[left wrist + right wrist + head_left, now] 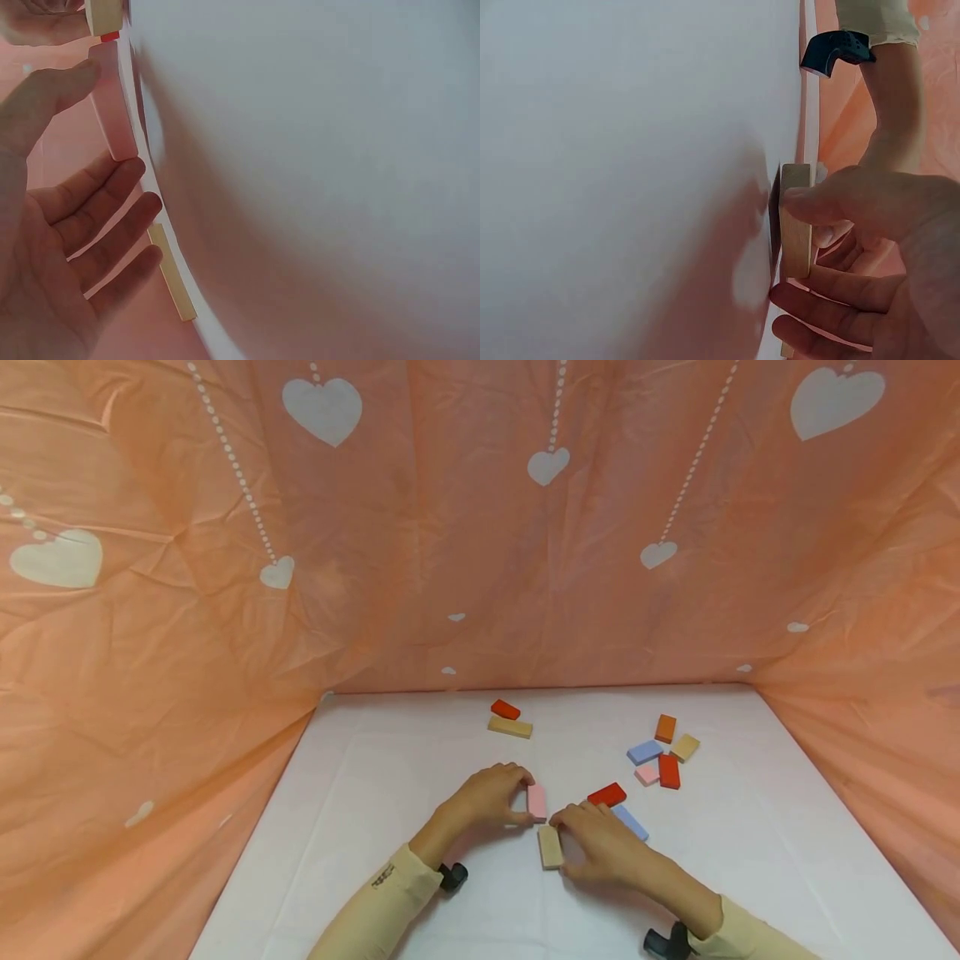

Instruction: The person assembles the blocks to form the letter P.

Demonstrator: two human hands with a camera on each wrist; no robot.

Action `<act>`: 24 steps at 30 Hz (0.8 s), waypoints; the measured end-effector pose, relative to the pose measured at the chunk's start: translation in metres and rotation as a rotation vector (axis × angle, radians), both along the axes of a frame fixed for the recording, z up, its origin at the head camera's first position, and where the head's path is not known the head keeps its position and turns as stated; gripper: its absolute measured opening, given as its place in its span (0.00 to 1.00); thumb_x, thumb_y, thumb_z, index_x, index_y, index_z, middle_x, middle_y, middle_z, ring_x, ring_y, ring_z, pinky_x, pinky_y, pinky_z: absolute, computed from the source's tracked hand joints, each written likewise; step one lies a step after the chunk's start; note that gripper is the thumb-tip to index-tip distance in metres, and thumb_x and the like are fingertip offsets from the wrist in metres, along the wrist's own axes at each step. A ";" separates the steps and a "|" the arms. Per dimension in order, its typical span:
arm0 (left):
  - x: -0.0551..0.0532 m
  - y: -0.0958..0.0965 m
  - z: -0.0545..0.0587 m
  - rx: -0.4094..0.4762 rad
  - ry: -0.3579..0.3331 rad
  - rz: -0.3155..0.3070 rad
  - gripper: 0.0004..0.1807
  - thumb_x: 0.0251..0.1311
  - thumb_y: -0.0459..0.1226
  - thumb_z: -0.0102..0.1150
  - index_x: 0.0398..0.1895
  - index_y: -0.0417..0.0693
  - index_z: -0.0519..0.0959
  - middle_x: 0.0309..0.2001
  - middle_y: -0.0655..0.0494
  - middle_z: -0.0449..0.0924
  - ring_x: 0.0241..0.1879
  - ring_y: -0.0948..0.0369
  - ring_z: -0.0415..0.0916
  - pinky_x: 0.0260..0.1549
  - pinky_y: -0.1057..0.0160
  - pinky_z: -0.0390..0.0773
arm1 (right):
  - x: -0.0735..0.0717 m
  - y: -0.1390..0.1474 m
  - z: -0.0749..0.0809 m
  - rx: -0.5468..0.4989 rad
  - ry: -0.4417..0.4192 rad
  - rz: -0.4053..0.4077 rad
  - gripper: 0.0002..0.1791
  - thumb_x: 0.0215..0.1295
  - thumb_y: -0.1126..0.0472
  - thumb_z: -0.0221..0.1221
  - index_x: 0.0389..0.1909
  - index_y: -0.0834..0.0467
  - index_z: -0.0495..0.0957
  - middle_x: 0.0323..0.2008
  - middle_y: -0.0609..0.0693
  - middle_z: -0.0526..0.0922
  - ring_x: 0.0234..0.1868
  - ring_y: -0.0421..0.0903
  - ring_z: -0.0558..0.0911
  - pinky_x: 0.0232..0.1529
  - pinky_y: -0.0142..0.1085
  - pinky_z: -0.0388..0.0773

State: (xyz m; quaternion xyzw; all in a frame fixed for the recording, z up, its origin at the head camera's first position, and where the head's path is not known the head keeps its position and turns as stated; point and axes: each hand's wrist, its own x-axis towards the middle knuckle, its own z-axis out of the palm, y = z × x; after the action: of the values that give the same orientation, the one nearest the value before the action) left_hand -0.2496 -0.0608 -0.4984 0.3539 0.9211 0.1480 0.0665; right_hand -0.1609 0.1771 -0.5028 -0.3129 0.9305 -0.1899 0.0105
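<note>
A person's right hand (611, 847) pinches a tan block (550, 848) by its ends, between thumb and fingers, at a white table (337, 860). Just beyond, the left hand (487, 795) pinches a pink block (536, 803) likewise. A red block (607, 795) and a blue block (631, 823) lie beside the right hand. Farther back, to the right, sits a loose cluster of five blocks (669, 771). An orange curtain (480, 568) with white hearts hangs behind.

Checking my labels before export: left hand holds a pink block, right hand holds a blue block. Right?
The second colour is wrong. The right hand holds a tan block, as the head view shows. The left hand does hold a pink block.
</note>
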 end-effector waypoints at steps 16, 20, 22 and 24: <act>0.003 0.001 -0.005 -0.027 0.009 -0.010 0.31 0.60 0.53 0.79 0.62 0.51 0.81 0.56 0.59 0.84 0.57 0.59 0.80 0.60 0.60 0.80 | 0.008 0.003 -0.006 -0.047 -0.096 -0.059 0.35 0.55 0.52 0.80 0.61 0.59 0.79 0.54 0.49 0.84 0.56 0.49 0.81 0.64 0.55 0.80; 0.002 -0.001 -0.007 -0.001 -0.044 0.019 0.28 0.63 0.52 0.77 0.62 0.52 0.82 0.56 0.60 0.84 0.57 0.61 0.79 0.62 0.60 0.79 | 0.009 0.006 -0.006 -0.107 -0.170 -0.110 0.33 0.56 0.51 0.80 0.58 0.58 0.79 0.53 0.48 0.83 0.54 0.48 0.82 0.63 0.55 0.81; 0.002 -0.001 -0.006 0.000 -0.052 0.029 0.26 0.64 0.50 0.77 0.60 0.52 0.82 0.55 0.60 0.84 0.57 0.61 0.79 0.61 0.60 0.80 | 0.010 0.006 -0.006 -0.113 -0.180 -0.119 0.30 0.57 0.51 0.80 0.57 0.56 0.80 0.51 0.46 0.83 0.52 0.46 0.81 0.62 0.54 0.81; 0.003 0.000 -0.005 -0.004 -0.050 0.033 0.24 0.64 0.49 0.77 0.59 0.52 0.82 0.54 0.60 0.84 0.56 0.61 0.80 0.61 0.60 0.80 | 0.010 0.006 -0.006 -0.112 -0.171 -0.116 0.29 0.57 0.50 0.80 0.55 0.55 0.80 0.49 0.45 0.82 0.50 0.44 0.80 0.61 0.52 0.82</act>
State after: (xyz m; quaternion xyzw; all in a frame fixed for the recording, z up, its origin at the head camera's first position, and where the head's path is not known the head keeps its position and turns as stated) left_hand -0.2462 -0.0610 -0.5037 0.3348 0.9251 0.1558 0.0879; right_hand -0.1511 0.1828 -0.5092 -0.2412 0.9308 -0.2678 0.0616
